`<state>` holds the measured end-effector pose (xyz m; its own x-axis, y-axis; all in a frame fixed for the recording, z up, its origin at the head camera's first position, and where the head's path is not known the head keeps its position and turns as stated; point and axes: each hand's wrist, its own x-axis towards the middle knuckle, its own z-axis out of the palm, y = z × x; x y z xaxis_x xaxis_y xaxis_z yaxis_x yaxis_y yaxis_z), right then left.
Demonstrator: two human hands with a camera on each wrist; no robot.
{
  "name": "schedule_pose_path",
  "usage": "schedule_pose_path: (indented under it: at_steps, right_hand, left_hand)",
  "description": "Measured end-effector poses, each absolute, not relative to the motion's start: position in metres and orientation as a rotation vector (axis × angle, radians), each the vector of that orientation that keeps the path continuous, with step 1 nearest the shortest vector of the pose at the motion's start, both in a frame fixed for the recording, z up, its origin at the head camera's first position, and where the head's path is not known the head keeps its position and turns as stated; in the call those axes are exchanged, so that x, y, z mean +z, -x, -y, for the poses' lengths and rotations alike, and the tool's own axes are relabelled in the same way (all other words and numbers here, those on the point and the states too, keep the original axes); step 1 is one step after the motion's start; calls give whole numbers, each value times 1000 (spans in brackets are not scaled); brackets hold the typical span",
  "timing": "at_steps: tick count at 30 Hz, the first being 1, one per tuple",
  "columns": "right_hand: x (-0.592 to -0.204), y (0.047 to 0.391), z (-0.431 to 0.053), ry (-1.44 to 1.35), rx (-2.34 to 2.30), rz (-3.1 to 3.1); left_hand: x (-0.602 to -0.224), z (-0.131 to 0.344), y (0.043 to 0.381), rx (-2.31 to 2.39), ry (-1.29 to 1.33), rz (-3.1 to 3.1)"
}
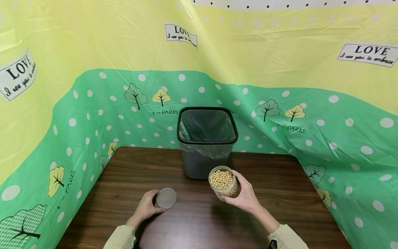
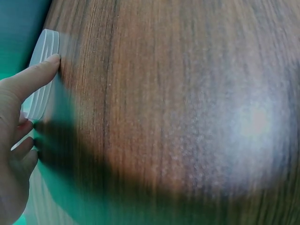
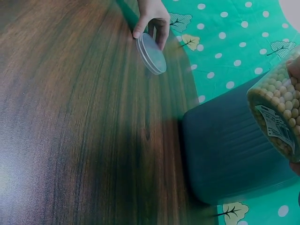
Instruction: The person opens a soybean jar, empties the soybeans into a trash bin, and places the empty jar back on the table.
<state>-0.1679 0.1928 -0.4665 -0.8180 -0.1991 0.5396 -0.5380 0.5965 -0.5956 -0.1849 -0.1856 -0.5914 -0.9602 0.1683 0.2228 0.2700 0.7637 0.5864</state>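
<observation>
My right hand point(image 1: 247, 197) grips a clear jar point(image 1: 230, 191) of round beige beans point(image 1: 221, 179) that look like soybeans. The jar is uncovered and tilts a little, above the table in front of the bin. A label point(image 3: 275, 125) shows on its base in the right wrist view. Left of it, my left hand point(image 1: 147, 206) holds a round translucent lid point(image 1: 166, 198) by its rim, thumb on one side and fingers on the other. In the left wrist view the lid point(image 2: 45, 75) is at or just over the tabletop; I cannot tell if they touch.
A dark bin point(image 1: 202, 162) with a black rim and a clear plastic liner stands at the back of the brown wooden table point(image 1: 192, 224). Behind and beside the table hangs a green and yellow printed curtain point(image 1: 280, 69). Light glares on the tabletop.
</observation>
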Motion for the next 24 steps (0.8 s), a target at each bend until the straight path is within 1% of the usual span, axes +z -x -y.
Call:
schedule_pose_path:
  at_steps: [9, 15, 19, 24]
  right_hand:
    - [-459, 165, -190, -601, 1153, 2375]
    - [-463, 167, -196, -587, 1091, 2385]
    - [-465, 168, -200, -595, 1099, 2360]
    - [-450, 161, -197, -628, 1137, 2305]
  left_hand:
    - [-592, 187, 188, -936, 403, 2818]
    - [-577, 189, 192, -954, 411, 2875]
    - [-550, 188, 206, -943, 440, 2864]
    - [-493, 175, 239, -926, 530, 2753]
